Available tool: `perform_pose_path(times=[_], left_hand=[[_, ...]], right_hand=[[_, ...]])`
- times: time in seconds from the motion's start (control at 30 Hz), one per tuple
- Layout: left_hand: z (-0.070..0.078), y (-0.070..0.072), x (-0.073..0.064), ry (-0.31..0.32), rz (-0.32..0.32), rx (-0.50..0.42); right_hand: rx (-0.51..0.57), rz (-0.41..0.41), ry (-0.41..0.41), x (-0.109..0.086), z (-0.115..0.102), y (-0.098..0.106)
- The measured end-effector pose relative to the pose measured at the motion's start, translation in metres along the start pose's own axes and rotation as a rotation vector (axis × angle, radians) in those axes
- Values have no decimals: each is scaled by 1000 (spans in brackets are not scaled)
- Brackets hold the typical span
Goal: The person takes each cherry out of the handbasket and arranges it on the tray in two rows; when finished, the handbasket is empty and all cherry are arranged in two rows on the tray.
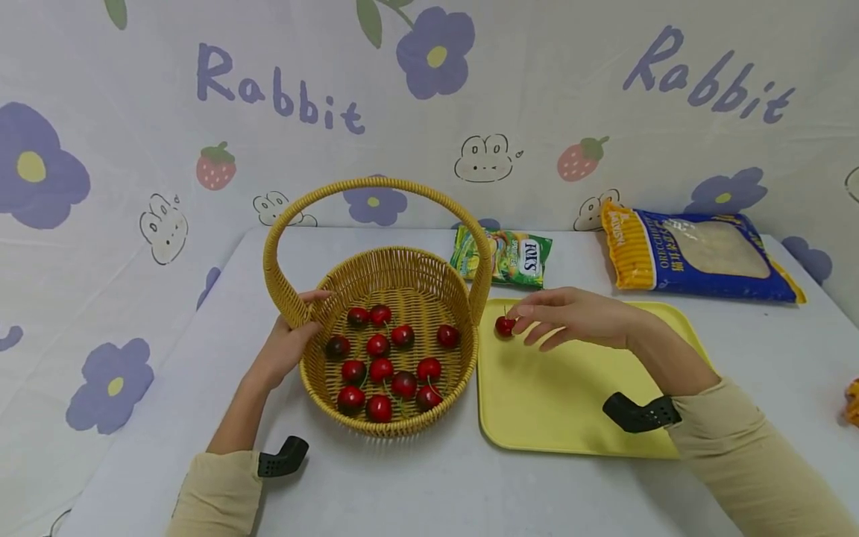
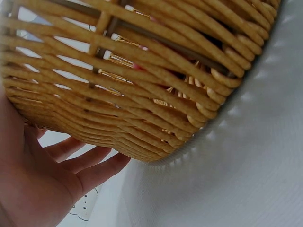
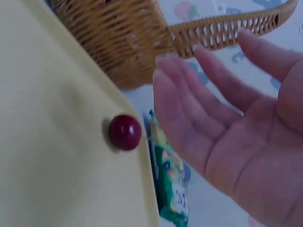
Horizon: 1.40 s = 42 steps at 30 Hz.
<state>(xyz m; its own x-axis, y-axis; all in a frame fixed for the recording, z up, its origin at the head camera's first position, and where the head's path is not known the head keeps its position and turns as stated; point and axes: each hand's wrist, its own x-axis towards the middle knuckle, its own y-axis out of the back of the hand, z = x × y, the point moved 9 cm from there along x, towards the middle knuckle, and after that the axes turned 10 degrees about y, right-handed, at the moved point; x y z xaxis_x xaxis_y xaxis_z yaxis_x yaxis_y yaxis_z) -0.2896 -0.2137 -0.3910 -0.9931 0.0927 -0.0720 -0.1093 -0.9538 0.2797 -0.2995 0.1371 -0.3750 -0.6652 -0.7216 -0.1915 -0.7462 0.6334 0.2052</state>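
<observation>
A woven basket (image 1: 396, 428) with a tall arched handle stands on the white table, several dark red cherries (image 1: 379, 370) lying on its floor. My left hand (image 1: 287, 344) holds its left rim beside the handle's foot; the left wrist view shows fingers (image 2: 102, 170) along the outer wicker wall. On the yellow tray (image 1: 557, 429), near its far left corner, sits a single cherry (image 3: 125, 132). Over that corner hovers my right hand (image 1: 580, 317), fingers loosely bent with nothing between them. In the right wrist view the hand is apart from the cherry.
Behind the basket and tray lies a green snack packet (image 1: 503, 257). At the back right is a large blue and yellow pasta bag (image 1: 705, 253). A patterned cloth (image 1: 403, 142) hangs behind the table. Part of an orange object (image 1: 852, 403) shows at the right edge.
</observation>
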Motion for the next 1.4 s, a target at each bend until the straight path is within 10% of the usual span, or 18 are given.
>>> perform_pose_path(times=[0.23,0.5,0.97,1.4], left_hand=[[0,2,0,5,-2,2],[2,4,0,-1,1,11],[-5,0,0,22,3,5],[-1,2,1,11,8,15]], right_hand=[[98,-259,162,7,-38,-45],[-114,-359,148,36,-72,-85],[-627,-347,-156,111,-67,-105],[-797,-325,-325,142,-49,-100]])
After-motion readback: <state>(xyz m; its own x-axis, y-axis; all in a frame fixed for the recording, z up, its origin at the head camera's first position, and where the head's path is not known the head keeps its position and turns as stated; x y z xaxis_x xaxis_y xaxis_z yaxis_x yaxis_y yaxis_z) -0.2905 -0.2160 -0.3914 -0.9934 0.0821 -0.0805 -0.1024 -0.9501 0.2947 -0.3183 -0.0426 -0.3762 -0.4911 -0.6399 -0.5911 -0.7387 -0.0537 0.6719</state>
